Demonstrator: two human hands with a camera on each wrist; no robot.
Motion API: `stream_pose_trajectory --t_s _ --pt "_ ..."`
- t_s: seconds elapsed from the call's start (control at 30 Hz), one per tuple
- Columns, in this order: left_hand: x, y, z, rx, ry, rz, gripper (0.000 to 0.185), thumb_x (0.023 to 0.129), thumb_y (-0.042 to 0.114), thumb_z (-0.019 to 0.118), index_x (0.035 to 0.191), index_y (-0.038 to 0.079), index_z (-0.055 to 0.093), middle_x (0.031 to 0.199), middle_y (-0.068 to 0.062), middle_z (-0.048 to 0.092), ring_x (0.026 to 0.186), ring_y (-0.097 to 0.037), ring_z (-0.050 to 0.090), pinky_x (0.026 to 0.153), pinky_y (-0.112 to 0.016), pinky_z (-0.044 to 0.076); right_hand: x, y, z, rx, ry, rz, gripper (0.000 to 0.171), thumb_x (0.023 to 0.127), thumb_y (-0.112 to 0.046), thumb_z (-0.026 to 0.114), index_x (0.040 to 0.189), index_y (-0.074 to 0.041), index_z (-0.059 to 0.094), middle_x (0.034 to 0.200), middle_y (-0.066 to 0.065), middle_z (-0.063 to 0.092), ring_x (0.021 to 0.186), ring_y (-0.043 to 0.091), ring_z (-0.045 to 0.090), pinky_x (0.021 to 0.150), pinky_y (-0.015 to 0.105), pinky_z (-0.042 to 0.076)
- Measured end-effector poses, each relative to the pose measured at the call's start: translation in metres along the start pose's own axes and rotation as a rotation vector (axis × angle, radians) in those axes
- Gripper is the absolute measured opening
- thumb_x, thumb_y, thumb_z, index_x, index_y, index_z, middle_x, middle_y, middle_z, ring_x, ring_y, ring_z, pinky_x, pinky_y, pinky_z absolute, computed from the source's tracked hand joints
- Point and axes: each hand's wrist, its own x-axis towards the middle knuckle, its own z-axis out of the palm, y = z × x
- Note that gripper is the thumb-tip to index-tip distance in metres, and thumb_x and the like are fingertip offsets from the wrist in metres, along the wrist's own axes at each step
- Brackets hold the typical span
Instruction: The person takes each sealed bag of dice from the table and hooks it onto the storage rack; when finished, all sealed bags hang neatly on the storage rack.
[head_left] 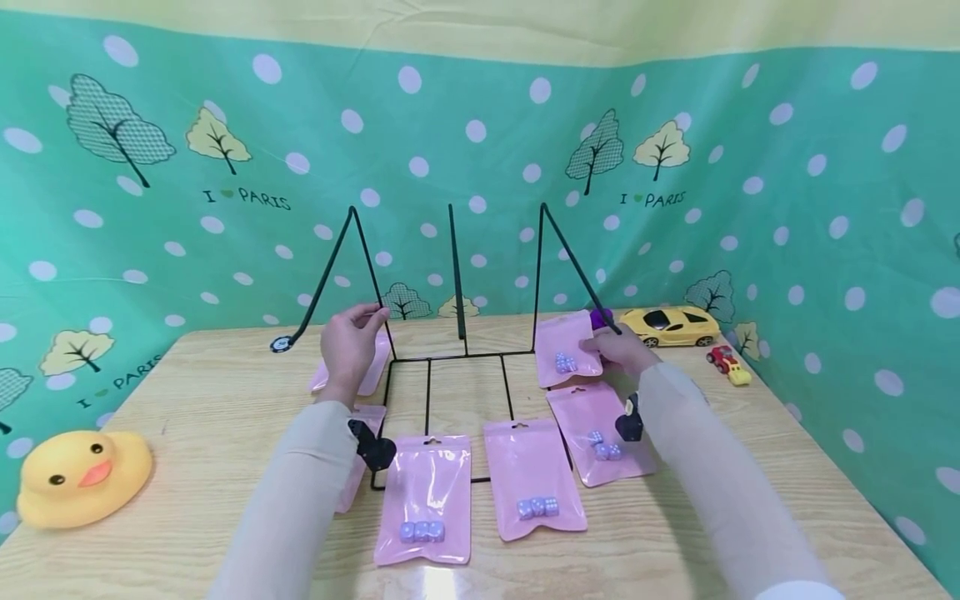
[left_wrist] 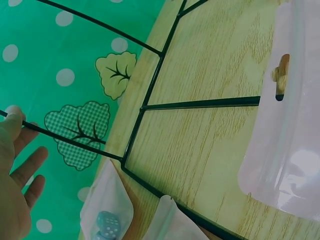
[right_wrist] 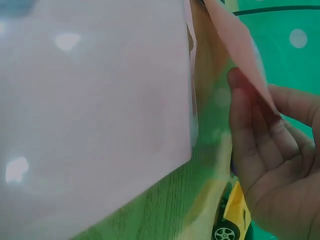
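A black wire display rack [head_left: 456,275] with hook arms stands on the wooden table. My left hand [head_left: 351,348] pinches its left upright wire between thumb and index finger, the other fingers spread in the left wrist view. My right hand [head_left: 626,348] pinches the edge of a pink zip bag [head_left: 555,333] with dice inside, beside the rack's right hook arm. In the right wrist view that bag's edge [right_wrist: 245,55] lies between thumb and fingers. More dice bags lie around the base: one at front left [head_left: 423,487], one front middle [head_left: 528,467], one at right [head_left: 592,417].
Two further pink bags, one behind my left hand [head_left: 381,367] and one by my left wrist [head_left: 351,479], are partly hidden. A rubber duck [head_left: 82,479] sits at far left. A yellow toy car [head_left: 671,327] and a small red toy [head_left: 726,363] stand at back right.
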Motion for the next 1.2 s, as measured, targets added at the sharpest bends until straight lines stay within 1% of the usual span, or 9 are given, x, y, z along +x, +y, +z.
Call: stream_pose_trajectory --t_s 0.07,0.13,0.2,0.4,0.5,0.6,0.77,0.97,1.2 --pt "0.0 0.001 0.0 0.0 -0.002 -0.001 0.034 0.103 0.028 0.064 0.126 0.005 0.071 0.119 -0.017 0.072 0.114 -0.033 0.065 0.097 -0.048 0.051 -0.001 0.0 -0.001 -0.006 -0.011 -0.009 0.05 0.103 -0.014 0.058 0.144 0.012 0.044 0.132 0.028 0.059 0.117 0.037 0.061 0.103 0.046 0.049" --pt "0.0 0.001 -0.001 0.0 -0.005 -0.004 0.034 0.103 0.028 0.064 0.126 0.005 0.071 0.12 -0.017 0.072 0.114 -0.033 0.065 0.097 -0.048 0.051 -0.003 0.0 -0.002 -0.018 -0.019 -0.016 0.051 0.103 -0.015 0.058 0.145 0.01 0.043 0.136 0.029 0.057 0.123 0.04 0.058 0.107 0.049 0.045" --pt "-0.001 0.001 -0.002 0.003 -0.008 -0.008 0.034 0.103 0.029 0.064 0.127 0.005 0.07 0.12 -0.017 0.072 0.115 -0.033 0.065 0.097 -0.048 0.05 -0.006 -0.002 -0.004 -0.051 -0.028 -0.038 0.049 0.104 -0.017 0.058 0.144 0.008 0.045 0.133 0.027 0.057 0.12 0.039 0.058 0.106 0.05 0.046" --pt "-0.001 0.001 -0.002 0.024 -0.002 -0.006 0.035 0.103 0.03 0.064 0.127 0.005 0.07 0.121 -0.017 0.072 0.115 -0.034 0.065 0.098 -0.049 0.05 -0.02 -0.008 -0.008 -0.145 -0.035 -0.144 0.035 0.105 -0.02 0.056 0.131 0.004 0.052 0.122 0.022 0.059 0.111 0.036 0.06 0.098 0.049 0.052" --pt "-0.001 0.002 -0.002 0.03 -0.001 -0.011 0.035 0.103 0.03 0.063 0.127 0.005 0.07 0.121 -0.017 0.072 0.115 -0.034 0.065 0.097 -0.049 0.05 -0.024 -0.01 -0.012 -0.187 -0.015 -0.191 0.025 0.105 -0.022 0.056 0.114 0.001 0.054 0.111 0.018 0.06 0.101 0.032 0.062 0.091 0.044 0.056" --pt "-0.001 0.003 -0.001 0.031 -0.007 -0.019 0.036 0.103 0.031 0.063 0.128 0.005 0.069 0.122 -0.017 0.071 0.116 -0.033 0.064 0.098 -0.049 0.05 -0.028 -0.01 -0.016 -0.218 -0.007 -0.245 0.025 0.106 -0.022 0.056 0.107 0.002 0.056 0.101 0.015 0.062 0.09 0.027 0.064 0.081 0.038 0.058" --pt "-0.001 0.003 -0.001 0.033 -0.012 -0.023 0.037 0.104 0.031 0.062 0.129 0.005 0.069 0.122 -0.017 0.071 0.117 -0.034 0.064 0.1 -0.049 0.049 -0.038 -0.013 -0.022 -0.236 -0.015 -0.307 0.037 0.107 -0.027 0.055 0.125 0.005 0.061 0.104 0.017 0.067 0.089 0.024 0.067 0.079 0.036 0.059" --pt "0.0 0.003 -0.001 0.043 -0.01 -0.018 0.038 0.104 0.032 0.062 0.129 0.005 0.069 0.121 -0.018 0.071 0.115 -0.034 0.064 0.1 -0.049 0.049 -0.05 -0.014 -0.029 -0.23 -0.023 -0.338 0.036 0.107 -0.027 0.056 0.123 0.006 0.062 0.106 0.019 0.07 0.091 0.024 0.069 0.08 0.038 0.06" --pt "-0.002 0.003 0.0 0.024 -0.009 -0.019 0.037 0.104 0.031 0.062 0.129 0.005 0.068 0.122 -0.018 0.071 0.116 -0.035 0.064 0.1 -0.049 0.048 -0.072 -0.012 -0.036 -0.233 -0.061 -0.376 0.04 0.108 -0.026 0.055 0.135 0.003 0.058 0.121 0.023 0.069 0.102 0.027 0.068 0.083 0.04 0.059"
